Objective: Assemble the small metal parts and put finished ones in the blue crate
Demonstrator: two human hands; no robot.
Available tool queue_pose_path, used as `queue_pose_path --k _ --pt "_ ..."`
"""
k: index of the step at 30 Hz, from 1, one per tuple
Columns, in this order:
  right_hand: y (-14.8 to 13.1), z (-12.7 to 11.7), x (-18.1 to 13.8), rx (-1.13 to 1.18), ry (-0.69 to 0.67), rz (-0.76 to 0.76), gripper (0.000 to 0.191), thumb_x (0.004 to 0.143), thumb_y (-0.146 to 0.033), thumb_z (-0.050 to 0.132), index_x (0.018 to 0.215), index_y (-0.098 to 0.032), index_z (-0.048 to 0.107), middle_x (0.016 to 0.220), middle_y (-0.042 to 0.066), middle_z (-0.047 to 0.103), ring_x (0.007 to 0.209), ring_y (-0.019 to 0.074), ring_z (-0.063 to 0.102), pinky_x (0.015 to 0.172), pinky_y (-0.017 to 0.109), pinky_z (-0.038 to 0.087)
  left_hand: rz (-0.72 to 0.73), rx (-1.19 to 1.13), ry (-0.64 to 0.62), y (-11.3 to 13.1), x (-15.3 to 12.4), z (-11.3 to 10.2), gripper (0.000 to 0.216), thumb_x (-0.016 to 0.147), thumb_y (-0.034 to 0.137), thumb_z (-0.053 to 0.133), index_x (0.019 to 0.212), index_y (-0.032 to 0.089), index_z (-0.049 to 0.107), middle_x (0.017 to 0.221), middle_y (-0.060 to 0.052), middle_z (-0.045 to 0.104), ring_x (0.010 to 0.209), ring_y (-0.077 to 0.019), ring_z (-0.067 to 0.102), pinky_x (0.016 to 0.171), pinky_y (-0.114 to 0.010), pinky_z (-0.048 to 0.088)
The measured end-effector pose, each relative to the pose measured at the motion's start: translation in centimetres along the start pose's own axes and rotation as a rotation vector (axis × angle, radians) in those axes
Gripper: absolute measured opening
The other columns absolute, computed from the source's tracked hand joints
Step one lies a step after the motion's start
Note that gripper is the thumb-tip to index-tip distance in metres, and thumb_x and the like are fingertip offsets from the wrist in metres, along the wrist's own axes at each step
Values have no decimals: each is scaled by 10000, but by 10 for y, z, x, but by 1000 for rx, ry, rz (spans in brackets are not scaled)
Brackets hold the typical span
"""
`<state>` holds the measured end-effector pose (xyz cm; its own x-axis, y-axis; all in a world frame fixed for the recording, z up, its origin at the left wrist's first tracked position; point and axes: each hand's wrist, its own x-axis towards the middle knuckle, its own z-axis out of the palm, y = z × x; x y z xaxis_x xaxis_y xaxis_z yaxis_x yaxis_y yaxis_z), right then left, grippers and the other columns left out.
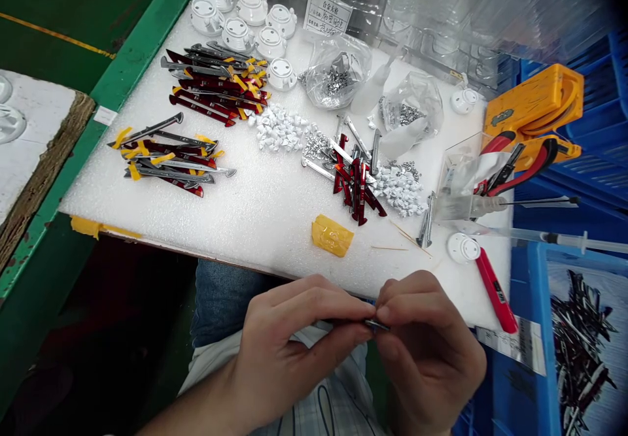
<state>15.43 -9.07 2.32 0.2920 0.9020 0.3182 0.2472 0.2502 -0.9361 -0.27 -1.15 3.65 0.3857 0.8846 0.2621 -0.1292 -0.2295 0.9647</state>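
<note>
Over my lap, just past the front edge of the foam-topped table, my left hand [294,344] pinches a thin dark piece with a shiny tip [377,324], mostly hidden by the fingers. The fingertips of my right hand [426,338] close around the tip end; I cannot tell whether a small part is held there too. Beyond the hands lies a yellow taped pad [332,234] with clear glue-like stuff on top. Behind it is a heap of loose red and grey blade-shaped pieces [360,184], beside small white parts [402,191] and thin sticks [389,248].
Taped blade pieces lie in two groups [171,161] at left, below white rounded parts [252,8]. Bags of small metal parts [338,73] stand at the back. At right are a yellow tape dispenser [534,112], a red-handled cutter [495,292] and a blue bin [527,279].
</note>
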Motion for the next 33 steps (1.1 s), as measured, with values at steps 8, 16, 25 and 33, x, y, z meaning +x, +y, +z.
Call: queue_pose_path --k 8,16,25,33 --pt "2 1 7 -113 132 -42 109 1103 -243 708 998 -257 731 772 8 588 704 192 557 595 330 493 -25 56 -18 -3 1 0 97 1030 131 889 1004 214 845 861 -18 908 700 -157 851 674 -196 696" --pt "4 -12 13 -117 -57 61 41 1099 -244 755 1067 -260 774 840 -1 701 704 158 618 582 271 480 -47 106 10 -10 1 -3 149 992 110 902 907 209 830 778 10 869 633 -134 793 610 -172 625" --pt "13 -17 2 -117 -89 85 77 1085 -202 768 1024 -245 785 844 -7 752 692 151 702 605 253 568 -52 21 149 -6 4 -1 139 975 181 954 882 233 864 720 7 843 595 -135 731 583 -205 603" --pt "15 -15 3 -127 -90 27 73 1077 -191 758 1056 -247 801 866 13 778 751 180 725 626 284 593 27 -19 125 -4 3 -3 96 1006 172 930 953 240 886 767 -5 865 626 -145 782 606 -210 655"
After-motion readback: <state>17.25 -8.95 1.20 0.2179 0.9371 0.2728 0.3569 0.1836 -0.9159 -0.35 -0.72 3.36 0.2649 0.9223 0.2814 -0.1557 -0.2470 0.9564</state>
